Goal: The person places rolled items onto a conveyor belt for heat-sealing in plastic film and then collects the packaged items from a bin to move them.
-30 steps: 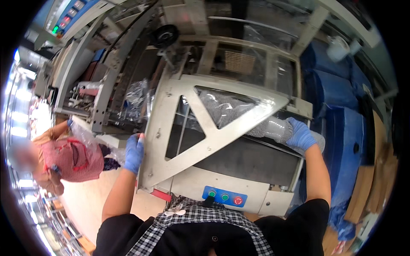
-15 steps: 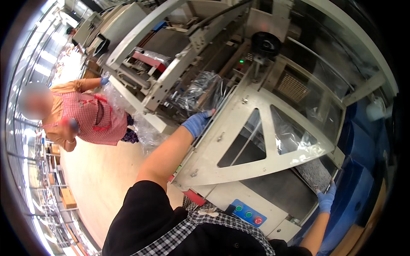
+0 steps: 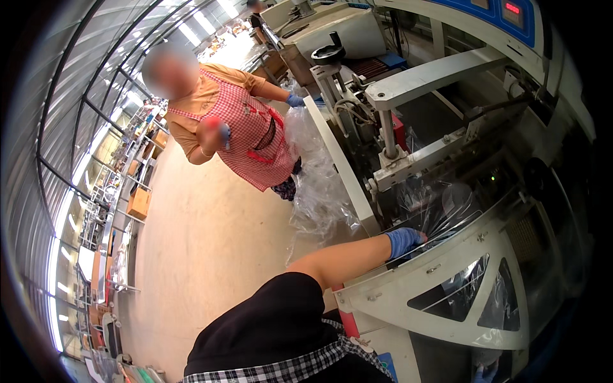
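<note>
My left hand point(image 3: 405, 243), in a blue glove with bare fingertips, is at the near side of the machine. Its fingers are closed on clear plastic film point(image 3: 439, 207), whose folds fan out from them. Beside it lies the machine's pale metal cover frame point(image 3: 389, 290), with triangular openings. At the bottom edge, beyond that frame, my right hand point(image 3: 485, 371) shows only in part, also gloved in blue. A greyish thing point(image 3: 486, 356) lies just above its fingers; the grip there is too dim and cut off to make out.
A co-worker in a red checked apron point(image 3: 246, 137) stands across the machine, one gloved hand at its white edge panel point(image 3: 341, 166). Loose plastic film point(image 3: 319, 191) hangs beside the panel. A post with a black handwheel point(image 3: 327, 54) rises behind. Shelving with boxes point(image 3: 138, 203) lines the left.
The view has swung left and up, so the machine sits farther right and the co-worker nearer the middle. My left hand stays at the film; my right hand has slipped mostly out of view.
</note>
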Tool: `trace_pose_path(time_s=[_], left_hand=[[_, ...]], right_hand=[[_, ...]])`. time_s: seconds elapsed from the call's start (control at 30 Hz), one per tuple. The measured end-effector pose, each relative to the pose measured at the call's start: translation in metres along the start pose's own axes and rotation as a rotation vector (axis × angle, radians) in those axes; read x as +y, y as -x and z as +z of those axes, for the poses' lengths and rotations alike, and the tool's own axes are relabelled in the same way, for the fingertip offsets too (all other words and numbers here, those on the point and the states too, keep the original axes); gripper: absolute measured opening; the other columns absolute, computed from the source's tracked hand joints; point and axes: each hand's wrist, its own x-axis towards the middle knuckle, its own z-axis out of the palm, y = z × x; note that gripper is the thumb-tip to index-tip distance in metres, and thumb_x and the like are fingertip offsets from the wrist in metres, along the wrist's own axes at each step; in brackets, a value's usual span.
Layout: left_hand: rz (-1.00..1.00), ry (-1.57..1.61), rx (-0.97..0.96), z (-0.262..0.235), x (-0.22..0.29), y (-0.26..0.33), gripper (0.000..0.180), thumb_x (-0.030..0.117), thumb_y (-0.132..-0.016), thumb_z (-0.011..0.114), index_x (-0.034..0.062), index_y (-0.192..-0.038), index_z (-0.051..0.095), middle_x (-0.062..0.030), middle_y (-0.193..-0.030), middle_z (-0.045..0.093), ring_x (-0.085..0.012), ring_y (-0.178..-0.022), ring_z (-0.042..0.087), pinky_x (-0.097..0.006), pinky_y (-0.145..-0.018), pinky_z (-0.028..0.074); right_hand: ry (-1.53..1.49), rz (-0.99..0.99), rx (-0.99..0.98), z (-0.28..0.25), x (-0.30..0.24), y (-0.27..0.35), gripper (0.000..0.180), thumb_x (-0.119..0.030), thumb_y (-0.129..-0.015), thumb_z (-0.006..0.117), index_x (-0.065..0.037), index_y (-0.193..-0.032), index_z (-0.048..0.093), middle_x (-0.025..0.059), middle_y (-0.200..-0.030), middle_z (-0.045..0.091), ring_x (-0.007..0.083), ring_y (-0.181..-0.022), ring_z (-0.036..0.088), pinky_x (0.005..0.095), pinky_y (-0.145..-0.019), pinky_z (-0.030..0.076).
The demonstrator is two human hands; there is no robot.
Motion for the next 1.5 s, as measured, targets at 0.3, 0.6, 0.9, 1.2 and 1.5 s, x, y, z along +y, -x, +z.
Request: trace_pose_path(time_s=[0.3,0.6,0.9,1.2,1.5], left_hand=[[0.193,0.159,0.292,-0.043,0.021,-0.010,0.008,0.002,-0.082,0.058,0.0054,-0.089,0.057,-0.0104,-0.074,0.059,-0.0246,-0.062,0.058,-0.037,-0.049,0.048],[0.090,0.212,0.004,0.032,0.025,-0.032,0.023,0.022,-0.087,0.066,0.0048,-0.101,0.060,-0.0089,-0.092,0.065,-0.0217,-0.087,0.060,-0.036,-0.077,0.053],[-0.096,0.189,0.276,0.027,0.046,0.001,0.055,0.046,-0.082,0.067,0.0075,-0.117,0.051,-0.0086,-0.104,0.062,-0.0229,-0.078,0.061,-0.032,-0.068,0.053],[0.096,0.150,0.000,-0.013,0.011,-0.015,0.028,0.030,-0.081,0.072,0.0078,-0.096,0.064,-0.0076,-0.094,0.064,-0.0197,-0.091,0.061,-0.032,-0.077,0.053],[-0.039,0.132,-0.112,0.016,0.013,-0.023,0.044,0.037,-0.083,0.069,0.0049,-0.111,0.057,-0.0090,-0.106,0.062,-0.0215,-0.094,0.061,-0.034,-0.085,0.050]], right_hand=[[-0.089,-0.049,0.060,0.062,0.053,-0.066,0.055,-0.001,-0.076,0.071,0.005,-0.126,0.050,0.0142,-0.125,0.054,0.0213,-0.111,0.052,0.0331,-0.099,0.040],[0.516,-0.529,0.127,0.115,0.079,-0.093,0.041,-0.020,-0.083,0.068,-0.001,-0.117,0.055,0.0136,-0.112,0.061,0.0227,-0.103,0.056,0.0373,-0.090,0.044],[-0.612,0.213,-0.248,0.149,0.002,-0.077,0.029,-0.022,-0.086,0.065,-0.002,-0.107,0.062,0.0100,-0.097,0.064,0.0184,-0.085,0.062,0.0315,-0.077,0.051],[-0.908,0.255,0.108,0.028,-0.005,0.027,0.050,-0.034,-0.092,0.057,-0.001,-0.128,0.049,0.0139,-0.132,0.050,0.0250,-0.116,0.051,0.0353,-0.100,0.038],[-1.051,0.349,0.125,0.086,-0.040,0.000,0.027,-0.028,-0.086,0.066,-0.009,-0.103,0.058,0.0059,-0.099,0.063,0.0181,-0.093,0.059,0.0366,-0.084,0.047]])
